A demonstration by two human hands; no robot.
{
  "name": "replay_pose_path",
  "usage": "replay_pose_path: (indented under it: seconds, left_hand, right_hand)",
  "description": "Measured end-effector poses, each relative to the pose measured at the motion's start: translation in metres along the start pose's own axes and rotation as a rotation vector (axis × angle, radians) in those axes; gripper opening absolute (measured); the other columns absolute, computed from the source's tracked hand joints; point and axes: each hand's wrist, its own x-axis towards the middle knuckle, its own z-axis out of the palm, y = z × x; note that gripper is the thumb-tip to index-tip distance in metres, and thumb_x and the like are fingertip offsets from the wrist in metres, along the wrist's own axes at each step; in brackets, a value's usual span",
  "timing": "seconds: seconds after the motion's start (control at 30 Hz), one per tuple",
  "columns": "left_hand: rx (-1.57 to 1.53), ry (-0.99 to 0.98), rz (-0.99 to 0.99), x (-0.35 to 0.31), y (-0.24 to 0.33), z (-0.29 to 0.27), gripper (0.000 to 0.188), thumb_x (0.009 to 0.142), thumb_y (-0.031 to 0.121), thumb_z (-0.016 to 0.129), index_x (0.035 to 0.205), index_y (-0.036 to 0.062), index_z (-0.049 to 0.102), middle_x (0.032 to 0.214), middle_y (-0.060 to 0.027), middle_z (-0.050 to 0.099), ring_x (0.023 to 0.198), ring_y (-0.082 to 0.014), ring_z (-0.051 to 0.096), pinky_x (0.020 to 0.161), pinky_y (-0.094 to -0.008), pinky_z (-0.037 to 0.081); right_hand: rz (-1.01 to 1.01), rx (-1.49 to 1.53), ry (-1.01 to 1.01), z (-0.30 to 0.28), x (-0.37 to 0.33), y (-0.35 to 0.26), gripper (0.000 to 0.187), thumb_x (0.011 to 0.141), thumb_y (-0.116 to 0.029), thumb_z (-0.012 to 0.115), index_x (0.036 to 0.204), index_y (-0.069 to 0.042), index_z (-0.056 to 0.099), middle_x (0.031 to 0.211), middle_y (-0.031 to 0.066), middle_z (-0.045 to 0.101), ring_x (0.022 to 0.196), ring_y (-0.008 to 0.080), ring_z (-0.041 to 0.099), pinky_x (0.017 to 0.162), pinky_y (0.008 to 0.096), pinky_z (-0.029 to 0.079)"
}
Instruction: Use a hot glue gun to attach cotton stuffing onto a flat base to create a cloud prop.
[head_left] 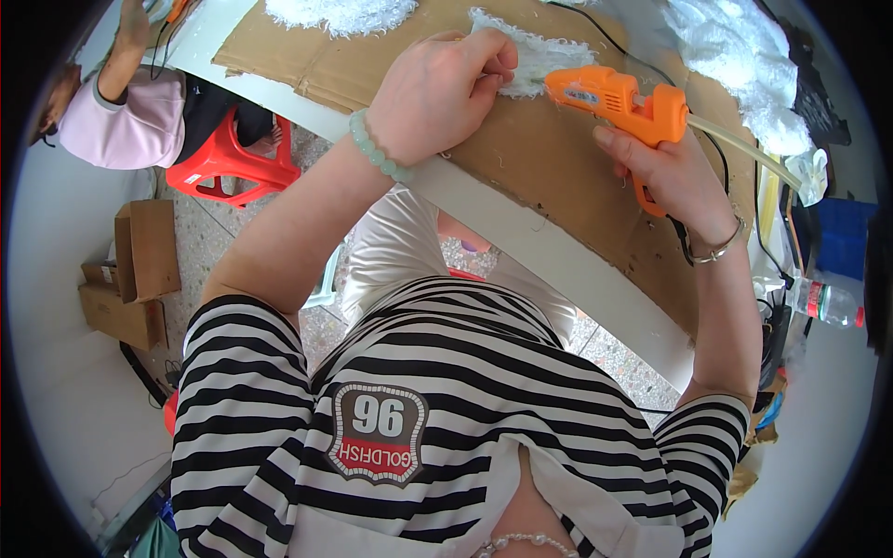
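My right hand (665, 177) is wrapped round the handle of an orange hot glue gun (614, 98). A long pale glue stick (744, 144) sticks out of the gun's back end. The gun's nozzle points left, at the edge of a white fringed fabric strip (556, 60) lying on cardboard. At the strip's left part my left hand (442, 93) is closed, its fingers curled in a pinch on the fabric. The fingertips partly hide what lies between them.
Brown cardboard (558, 177) covers much of the white table (595, 270). White fluffy fabric is heaped at the far right (735, 65) and far left (339, 11). A black cord runs by my right hand. A plastic bottle (833, 305) lies at right. Another person (130, 121) sits at far left.
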Motion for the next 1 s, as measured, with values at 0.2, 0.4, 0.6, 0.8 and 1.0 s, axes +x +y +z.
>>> replay_pose_path:
  seconds: [0.2, 0.4, 0.6, 0.8, 1.0]
  left_hand:
    - [-0.014, -0.003, -0.013, 0.001, -0.003, -0.002, 0.015, 0.072, 0.001, 0.057, 0.086, 0.0074, 0.054, 0.067, -0.0086, 0.062, 0.063, -0.0277, 0.059, 0.057, -0.0372, 0.047]
    - [0.073, -0.007, -0.021, 0.004, 0.012, -0.001, 0.025, 0.066, 0.012, 0.069, 0.087, 0.0088, 0.056, 0.065, -0.0084, 0.058, 0.062, -0.0271, 0.059, 0.056, -0.0361, 0.047]
    - [0.321, 0.013, 0.119, 0.014, 0.022, 0.009, 0.031, 0.06, 0.019, 0.076, 0.084, 0.0094, 0.059, 0.085, -0.0069, 0.059, 0.08, -0.0272, 0.057, 0.065, -0.0347, 0.048]
    - [0.457, 0.011, 0.227, 0.022, 0.023, 0.023, 0.019, 0.061, 0.016, 0.073, 0.074, 0.008, 0.062, 0.088, -0.0052, 0.059, 0.085, -0.0258, 0.057, 0.071, -0.037, 0.048]
    - [0.526, 0.047, 0.302, 0.03, 0.016, 0.033, 0.007, 0.063, 0.013, 0.068, 0.066, 0.0084, 0.062, 0.083, -0.0017, 0.061, 0.085, -0.0254, 0.058, 0.073, -0.0392, 0.046]
  right_hand:
    - [-0.024, 0.047, -0.026, -0.001, -0.006, -0.002, 0.021, 0.084, -0.024, 0.065, 0.09, -0.006, 0.055, 0.072, -0.0027, 0.053, 0.062, 0.0068, 0.051, 0.059, 0.0226, 0.043]
    - [-0.151, 0.443, 0.191, -0.017, -0.003, 0.005, 0.026, 0.087, -0.029, 0.057, 0.085, -0.003, 0.058, 0.07, 0.0038, 0.059, 0.063, 0.0115, 0.055, 0.062, 0.025, 0.045]
    - [-0.137, 0.698, 0.329, -0.013, 0.013, 0.006, 0.027, 0.088, -0.032, 0.057, 0.08, -0.007, 0.056, 0.071, 0.0049, 0.059, 0.068, 0.0123, 0.057, 0.062, 0.025, 0.045]
    - [-0.144, 0.995, 0.333, -0.005, 0.059, 0.009, 0.02, 0.091, -0.026, 0.055, 0.085, -0.007, 0.056, 0.073, 0.0047, 0.06, 0.065, 0.0157, 0.059, 0.061, 0.0295, 0.052]
    - [-0.201, 1.104, 0.364, 0.018, 0.07, -0.003, 0.019, 0.09, -0.026, 0.057, 0.087, -0.007, 0.055, 0.073, 0.0044, 0.059, 0.064, 0.0162, 0.059, 0.061, 0.0293, 0.052]
